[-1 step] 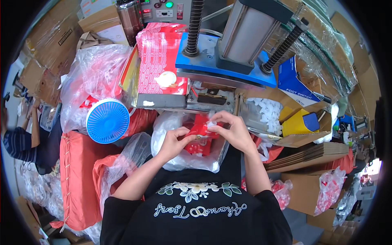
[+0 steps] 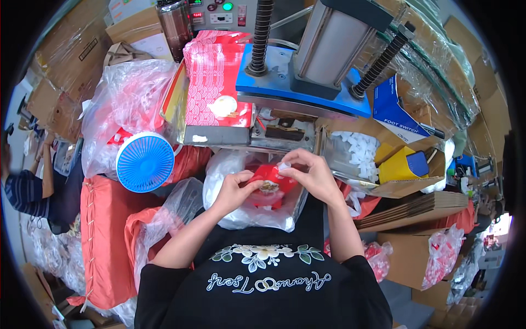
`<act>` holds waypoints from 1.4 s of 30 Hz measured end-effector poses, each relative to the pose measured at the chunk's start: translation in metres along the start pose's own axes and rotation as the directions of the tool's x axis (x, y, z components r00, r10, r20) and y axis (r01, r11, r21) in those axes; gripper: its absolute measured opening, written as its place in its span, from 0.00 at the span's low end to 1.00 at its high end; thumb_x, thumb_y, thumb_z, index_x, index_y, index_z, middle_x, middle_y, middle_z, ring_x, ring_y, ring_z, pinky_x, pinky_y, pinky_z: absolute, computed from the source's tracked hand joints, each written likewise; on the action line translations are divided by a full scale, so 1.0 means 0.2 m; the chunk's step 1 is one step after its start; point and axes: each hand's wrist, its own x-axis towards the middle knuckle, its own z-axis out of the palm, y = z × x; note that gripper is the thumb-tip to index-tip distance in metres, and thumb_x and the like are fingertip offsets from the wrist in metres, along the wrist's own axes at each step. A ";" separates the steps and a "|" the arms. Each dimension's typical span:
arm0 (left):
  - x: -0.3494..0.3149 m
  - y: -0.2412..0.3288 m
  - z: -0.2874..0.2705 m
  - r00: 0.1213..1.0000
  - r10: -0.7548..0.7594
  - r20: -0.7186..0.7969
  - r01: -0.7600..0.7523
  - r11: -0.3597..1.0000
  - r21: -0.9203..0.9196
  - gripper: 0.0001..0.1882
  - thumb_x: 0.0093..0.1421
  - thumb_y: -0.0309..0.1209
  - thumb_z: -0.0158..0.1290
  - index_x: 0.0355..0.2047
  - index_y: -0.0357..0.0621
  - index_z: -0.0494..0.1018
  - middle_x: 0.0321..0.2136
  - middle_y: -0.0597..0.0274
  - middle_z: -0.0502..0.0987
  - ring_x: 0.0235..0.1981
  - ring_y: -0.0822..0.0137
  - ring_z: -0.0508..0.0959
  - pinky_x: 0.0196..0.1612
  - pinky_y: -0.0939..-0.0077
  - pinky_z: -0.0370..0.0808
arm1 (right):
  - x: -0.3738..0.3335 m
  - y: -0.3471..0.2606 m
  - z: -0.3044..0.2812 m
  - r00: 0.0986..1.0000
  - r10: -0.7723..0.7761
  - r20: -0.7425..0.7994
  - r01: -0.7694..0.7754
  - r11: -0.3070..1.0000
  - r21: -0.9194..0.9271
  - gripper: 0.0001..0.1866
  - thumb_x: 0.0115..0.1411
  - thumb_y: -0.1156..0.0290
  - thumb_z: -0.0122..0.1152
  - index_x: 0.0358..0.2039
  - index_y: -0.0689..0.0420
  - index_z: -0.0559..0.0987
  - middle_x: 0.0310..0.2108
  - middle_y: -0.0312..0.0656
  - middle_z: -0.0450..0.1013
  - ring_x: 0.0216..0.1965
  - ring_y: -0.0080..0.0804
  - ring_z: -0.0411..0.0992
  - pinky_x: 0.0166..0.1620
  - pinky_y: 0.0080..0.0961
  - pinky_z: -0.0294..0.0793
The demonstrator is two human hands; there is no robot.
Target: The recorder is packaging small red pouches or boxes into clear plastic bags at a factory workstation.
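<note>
Both my hands work over an open clear plastic bag (image 2: 218,174) in front of me. Between them is a small, soft-looking red piece (image 2: 279,185) with a gold emblem facing up. My left hand (image 2: 234,192) pinches its left edge between thumb and fingers. At its upper right, my right hand (image 2: 313,174) pinches a small white piece (image 2: 283,166) against the red one. More red pieces lie inside the bag, partly hidden under the held one. Several similar white pieces (image 2: 359,156) fill a container to the right of my right hand.
A press with a blue plate (image 2: 279,68) stands ahead, beside a red patterned sheet (image 2: 211,88). A blue-and-white fan (image 2: 145,163) is at the left. On the right are a yellow box (image 2: 395,165) and stacked cardboard (image 2: 416,210). Another person (image 2: 33,189) sits far left.
The red piece has tilted and spread between my hands, so its gold emblem now shows. Both hands stay in nearly the same place.
</note>
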 end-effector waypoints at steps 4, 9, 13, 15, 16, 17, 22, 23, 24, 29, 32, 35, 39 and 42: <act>0.12 0.08 0.07 0.992 -0.126 -0.024 0.124 0.990 -0.067 0.13 0.60 0.32 0.61 0.36 0.32 0.81 0.29 0.65 0.81 0.27 0.78 0.76 0.31 0.80 0.73 | 0.03 0.06 -0.09 0.981 -0.091 -0.173 0.067 0.988 -0.141 0.25 0.57 0.69 0.67 0.55 0.60 0.74 0.44 0.44 0.79 0.40 0.29 0.78 0.43 0.26 0.76; 0.32 0.18 0.16 0.925 -0.369 -0.096 0.281 0.831 -0.480 0.14 0.62 0.32 0.59 0.37 0.28 0.79 0.29 0.57 0.82 0.25 0.74 0.79 0.29 0.77 0.75 | -0.11 0.11 -0.43 0.831 -0.074 -0.551 -0.306 0.767 -0.565 0.20 0.59 0.59 0.65 0.49 0.56 0.79 0.36 0.48 0.81 0.38 0.43 0.80 0.41 0.34 0.77; 0.40 0.22 0.18 0.890 -0.453 -0.047 0.312 0.682 -0.662 0.14 0.61 0.31 0.59 0.37 0.26 0.78 0.30 0.54 0.82 0.26 0.69 0.81 0.30 0.76 0.78 | -0.27 0.28 -0.63 0.782 0.021 -0.623 -0.576 0.407 -0.709 0.20 0.59 0.54 0.63 0.46 0.53 0.80 0.35 0.50 0.80 0.37 0.49 0.79 0.39 0.44 0.76; 0.41 0.17 0.17 0.899 -0.436 -0.040 0.302 0.684 -0.664 0.14 0.61 0.31 0.60 0.37 0.27 0.78 0.30 0.55 0.82 0.26 0.70 0.81 0.30 0.76 0.77 | -0.26 0.38 -0.61 0.793 -0.010 -0.610 -0.558 0.390 -0.732 0.18 0.58 0.55 0.64 0.44 0.53 0.80 0.36 0.49 0.79 0.36 0.51 0.78 0.38 0.45 0.76; 0.41 0.14 0.16 0.905 -0.424 -0.037 0.295 0.686 -0.665 0.14 0.61 0.31 0.60 0.37 0.28 0.79 0.30 0.56 0.82 0.26 0.70 0.81 0.30 0.76 0.77 | -0.25 0.40 -0.59 0.805 -0.036 -0.592 -0.538 0.375 -0.755 0.17 0.57 0.57 0.64 0.43 0.53 0.80 0.36 0.48 0.79 0.35 0.52 0.78 0.38 0.46 0.75; 0.41 0.12 0.15 0.904 -0.427 -0.037 0.298 0.688 -0.662 0.14 0.61 0.31 0.60 0.37 0.28 0.79 0.30 0.56 0.82 0.26 0.70 0.81 0.30 0.76 0.77 | -0.24 0.41 -0.57 0.805 -0.033 -0.592 -0.538 0.378 -0.753 0.17 0.57 0.57 0.64 0.43 0.53 0.80 0.36 0.48 0.79 0.35 0.52 0.78 0.38 0.46 0.75; 0.50 0.17 -0.18 0.929 0.151 -0.339 0.051 0.853 0.519 0.23 0.56 0.39 0.63 0.48 0.38 0.76 0.39 0.56 0.82 0.37 0.57 0.82 0.39 0.69 0.75 | -0.08 0.43 -0.41 0.861 -0.150 -0.486 -0.334 0.553 -0.763 0.12 0.55 0.66 0.66 0.38 0.56 0.79 0.40 0.45 0.71 0.38 0.51 0.76 0.38 0.45 0.73; 0.50 0.11 -0.25 0.858 0.359 -0.368 -0.075 0.796 0.601 0.34 0.54 0.46 0.63 0.57 0.43 0.69 0.54 0.49 0.75 0.53 0.50 0.75 0.53 0.60 0.70 | -0.06 0.44 -0.38 0.861 -0.228 -0.455 -0.244 0.600 -0.762 0.10 0.56 0.67 0.66 0.36 0.57 0.79 0.39 0.46 0.70 0.38 0.50 0.75 0.39 0.44 0.73; 0.46 0.04 -0.31 0.857 0.358 -0.371 -0.064 0.788 0.612 0.34 0.54 0.46 0.63 0.57 0.43 0.69 0.54 0.49 0.75 0.53 0.50 0.75 0.53 0.60 0.70 | -0.04 0.44 -0.35 0.863 -0.228 -0.450 -0.233 0.612 -0.756 0.10 0.56 0.67 0.66 0.36 0.57 0.79 0.39 0.46 0.70 0.38 0.50 0.75 0.39 0.44 0.73; 0.17 -0.05 -0.34 0.906 0.385 -0.177 -0.077 0.562 0.824 0.35 0.50 0.32 0.64 0.60 0.51 0.67 0.60 0.61 0.69 0.66 0.57 0.62 0.69 0.48 0.44 | -0.05 0.43 -0.38 0.942 -0.146 -0.302 -0.082 0.773 -0.629 0.09 0.59 0.72 0.62 0.38 0.62 0.80 0.49 0.46 0.69 0.43 0.47 0.74 0.41 0.36 0.75; 0.16 -0.03 -0.40 0.865 0.432 -0.257 -0.080 0.623 0.778 0.27 0.50 0.25 0.60 0.53 0.52 0.74 0.53 0.65 0.76 0.61 0.59 0.69 0.69 0.48 0.45 | -0.12 0.39 -0.41 0.974 -0.158 -0.160 0.028 0.790 -0.613 0.11 0.58 0.76 0.61 0.43 0.62 0.79 0.50 0.48 0.69 0.42 0.46 0.74 0.41 0.34 0.75; 0.20 0.01 -0.40 0.853 0.414 -0.319 -0.045 0.665 0.745 0.15 0.53 0.24 0.58 0.43 0.48 0.79 0.44 0.63 0.80 0.52 0.60 0.75 0.65 0.49 0.52 | -0.19 0.36 -0.40 0.983 -0.153 -0.100 0.061 0.789 -0.612 0.13 0.58 0.77 0.61 0.44 0.62 0.78 0.45 0.48 0.71 0.41 0.47 0.74 0.42 0.32 0.75; 0.16 0.14 -0.25 0.910 0.260 -0.323 -0.179 0.949 0.260 0.09 0.60 0.23 0.56 0.40 0.38 0.80 0.33 0.61 0.81 0.36 0.69 0.79 0.44 0.74 0.72 | -0.19 0.31 -0.35 0.954 -0.124 -0.271 -0.008 0.898 -0.440 0.12 0.59 0.78 0.60 0.44 0.63 0.78 0.40 0.44 0.77 0.41 0.36 0.75 0.47 0.25 0.73; 0.08 0.17 -0.08 0.969 0.094 -0.227 -0.091 0.996 0.023 0.04 0.58 0.24 0.62 0.32 0.36 0.81 0.30 0.66 0.80 0.32 0.78 0.76 0.35 0.82 0.70 | -0.12 0.12 -0.23 0.923 -0.090 -0.374 0.051 0.992 -0.115 0.10 0.59 0.77 0.62 0.41 0.62 0.80 0.39 0.39 0.80 0.41 0.23 0.75 0.47 0.22 0.72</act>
